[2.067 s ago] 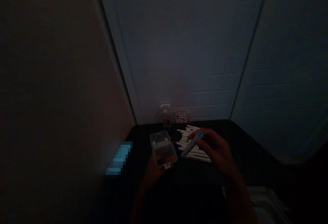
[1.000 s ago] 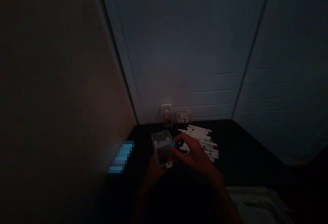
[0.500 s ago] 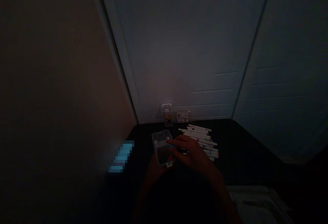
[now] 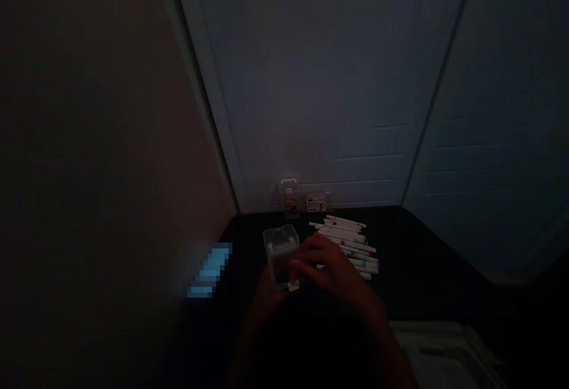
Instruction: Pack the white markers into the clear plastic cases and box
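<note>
In a dim corner, a lit blue patch [image 4: 210, 273] glows at the counter's [image 4: 422, 270] left edge. Beside it, the left hand [image 4: 267, 294] cups a clear box [image 4: 282, 257] from below, tilted over the dark counter. The right hand [image 4: 331, 270], fingers curled together, presses at the box's open side; whether it pinches a marker cannot be told. A few coloured caps show inside, while most markers [image 4: 349, 244] lie loose to the right. Two small packs [image 4: 302, 202] stand by the wall.

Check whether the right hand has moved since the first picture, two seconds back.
Yes. The right hand went left, from over the white markers to the clear box.
</note>
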Motion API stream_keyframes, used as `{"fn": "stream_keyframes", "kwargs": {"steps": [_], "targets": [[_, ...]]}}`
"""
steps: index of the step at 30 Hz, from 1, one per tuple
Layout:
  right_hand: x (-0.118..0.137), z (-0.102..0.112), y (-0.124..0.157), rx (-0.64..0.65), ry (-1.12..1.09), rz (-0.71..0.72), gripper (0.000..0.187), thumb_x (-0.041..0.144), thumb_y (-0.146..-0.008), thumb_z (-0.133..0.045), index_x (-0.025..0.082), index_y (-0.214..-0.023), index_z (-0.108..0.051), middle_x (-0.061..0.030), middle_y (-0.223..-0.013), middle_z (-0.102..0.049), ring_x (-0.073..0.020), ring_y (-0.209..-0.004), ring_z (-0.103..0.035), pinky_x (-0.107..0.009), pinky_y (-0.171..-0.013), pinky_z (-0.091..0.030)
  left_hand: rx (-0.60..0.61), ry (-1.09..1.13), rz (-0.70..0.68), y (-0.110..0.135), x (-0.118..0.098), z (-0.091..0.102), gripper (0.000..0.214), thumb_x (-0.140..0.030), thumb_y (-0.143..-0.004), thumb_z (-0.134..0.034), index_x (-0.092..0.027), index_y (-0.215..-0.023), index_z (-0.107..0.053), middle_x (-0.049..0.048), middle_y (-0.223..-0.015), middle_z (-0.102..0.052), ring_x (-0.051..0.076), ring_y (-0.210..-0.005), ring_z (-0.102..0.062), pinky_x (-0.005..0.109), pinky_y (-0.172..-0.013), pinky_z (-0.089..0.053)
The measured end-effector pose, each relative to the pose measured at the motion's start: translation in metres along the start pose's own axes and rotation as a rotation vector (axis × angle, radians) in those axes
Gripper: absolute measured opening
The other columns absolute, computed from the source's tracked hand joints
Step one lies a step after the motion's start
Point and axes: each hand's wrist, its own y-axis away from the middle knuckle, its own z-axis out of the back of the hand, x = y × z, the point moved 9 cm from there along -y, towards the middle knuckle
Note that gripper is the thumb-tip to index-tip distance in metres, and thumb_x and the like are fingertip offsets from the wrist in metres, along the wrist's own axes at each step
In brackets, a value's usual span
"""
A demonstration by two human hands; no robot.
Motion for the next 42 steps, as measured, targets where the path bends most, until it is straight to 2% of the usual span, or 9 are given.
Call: {"fn": "stream_keyframes", "kwargs": {"steps": [8, 14, 19, 22, 26, 30, 34, 39, 42], "targets": [[-0.001, 0.000, -0.001, -0.023, -0.022, -0.008, 0.020, 0.032, -0.103, -0.064, 0.021, -0.096, -0.079, -0.0036, -0.095, -0.071, -0.0183, -0.092, -0.065, -0.033, -0.083, -0.050, -0.046, 0.011, 0.035, 0.003, 0.003, 0.004, 0.067, -0.028, -0.059, -0.096, -0.018, -0.120, -0.070, 0.0110, -0.121, -0.078, 0.033, -0.112, -0.073, 0.050, -0.104, -0.057], [0.010, 0.006, 0.001, -0.057, 0.026, 0.014, 0.011, 0.028, -0.098, -0.070, 0.022, -0.103, -0.078, -0.0047, -0.101, -0.071, -0.0212, -0.100, -0.061, -0.037, -0.091, -0.049, -0.030, 0.016, 0.033, 0.003, -0.005, 0.001, 0.065, -0.032, -0.061, -0.094, -0.020, -0.119, -0.070, 0.0104, -0.121, -0.078, 0.032, -0.112, -0.073, 0.049, -0.103, -0.057], [0.026, -0.002, 0.003, 0.069, 0.084, 0.016, 0.021, 0.031, -0.091, -0.079, 0.028, -0.112, -0.079, -0.0037, -0.112, -0.076, -0.0248, -0.110, -0.056, -0.043, -0.099, -0.046, -0.001, -0.012, -0.018, 0.000, -0.008, 0.001, 0.060, -0.042, -0.068, -0.089, -0.020, -0.120, -0.071, 0.0114, -0.122, -0.077, 0.032, -0.112, -0.072, 0.048, -0.105, -0.056], [0.029, -0.006, 0.004, 0.134, 0.120, -0.008, 0.024, 0.033, -0.091, -0.080, 0.033, -0.116, -0.079, -0.0023, -0.114, -0.078, -0.0270, -0.115, -0.055, -0.049, -0.104, -0.041, 0.007, -0.004, -0.015, -0.002, -0.005, 0.000, 0.054, -0.040, -0.068, -0.087, -0.018, -0.115, -0.073, 0.0117, -0.117, -0.078, 0.031, -0.108, -0.073, 0.047, -0.102, -0.057], [0.029, -0.007, 0.005, 0.150, 0.180, -0.030, 0.022, 0.030, -0.093, -0.078, 0.034, -0.114, -0.079, -0.0016, -0.111, -0.080, -0.0291, -0.118, -0.054, -0.056, -0.109, -0.033, -0.012, -0.008, 0.004, -0.003, -0.004, 0.000, 0.049, -0.034, -0.066, -0.087, -0.019, -0.110, -0.074, 0.0107, -0.113, -0.079, 0.031, -0.106, -0.074, 0.045, -0.100, -0.058], [0.028, -0.010, 0.005, 0.170, 0.181, -0.034, 0.019, 0.032, -0.098, -0.072, 0.034, -0.115, -0.078, -0.0021, -0.111, -0.080, -0.0283, -0.113, -0.055, -0.054, -0.106, -0.033, -0.014, 0.003, 0.004, -0.001, -0.007, -0.002, 0.054, -0.034, -0.064, -0.090, -0.020, -0.113, -0.073, 0.0100, -0.114, -0.079, 0.032, -0.107, -0.073, 0.045, -0.099, -0.059], [0.027, -0.016, 0.004, 0.214, 0.115, -0.022, 0.019, 0.033, -0.099, -0.069, 0.035, -0.116, -0.078, -0.0001, -0.110, -0.081, -0.0267, -0.111, -0.055, -0.050, -0.103, -0.034, 0.012, 0.009, 0.015, 0.000, -0.009, -0.005, 0.048, -0.040, -0.068, -0.087, -0.022, -0.111, -0.074, 0.0094, -0.116, -0.079, 0.032, -0.109, -0.073, 0.044, -0.100, -0.060], [0.019, -0.016, 0.003, 0.195, 0.058, -0.040, 0.022, 0.033, -0.094, -0.077, 0.038, -0.115, -0.080, 0.0015, -0.107, -0.081, -0.0254, -0.109, -0.057, -0.048, -0.102, -0.032, 0.027, 0.039, 0.001, 0.000, -0.004, -0.004, 0.056, -0.036, -0.065, -0.091, -0.020, -0.115, -0.073, 0.0100, -0.115, -0.079, 0.031, -0.107, -0.074, 0.045, -0.099, -0.060], [0.019, -0.013, 0.004, 0.167, 0.073, -0.065, 0.024, 0.033, -0.090, -0.081, 0.038, -0.114, -0.080, 0.0003, -0.107, -0.081, -0.0262, -0.110, -0.057, -0.050, -0.105, -0.030, 0.045, 0.037, -0.020, 0.000, -0.005, -0.004, 0.053, -0.041, -0.070, -0.090, -0.020, -0.116, -0.074, 0.0108, -0.118, -0.079, 0.032, -0.110, -0.073, 0.046, -0.102, -0.058]]}}
